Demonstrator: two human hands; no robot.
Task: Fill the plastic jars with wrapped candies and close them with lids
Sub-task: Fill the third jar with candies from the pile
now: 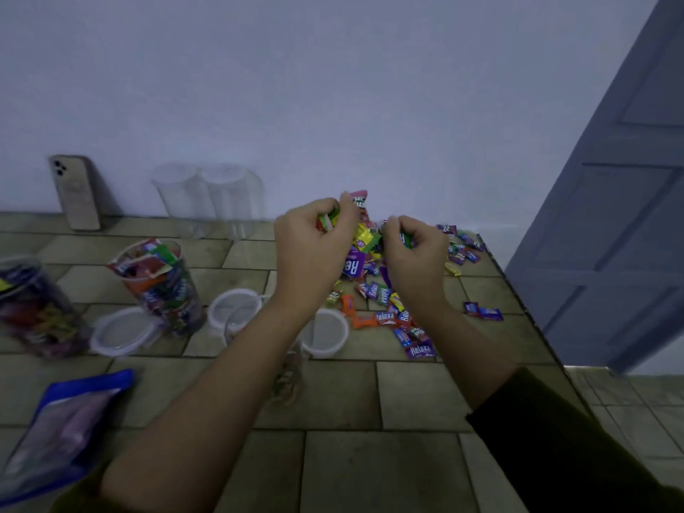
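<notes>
My left hand and right hand each clutch wrapped candies, gathering a load. Next, I judge, they go into a far empty jar.

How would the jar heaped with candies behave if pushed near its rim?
The jar looks tall and narrow, so it may tip rather than slide. Candies heaped above its rim would probably spill. Its clear plastic wall likely flexes slightly.
</notes>
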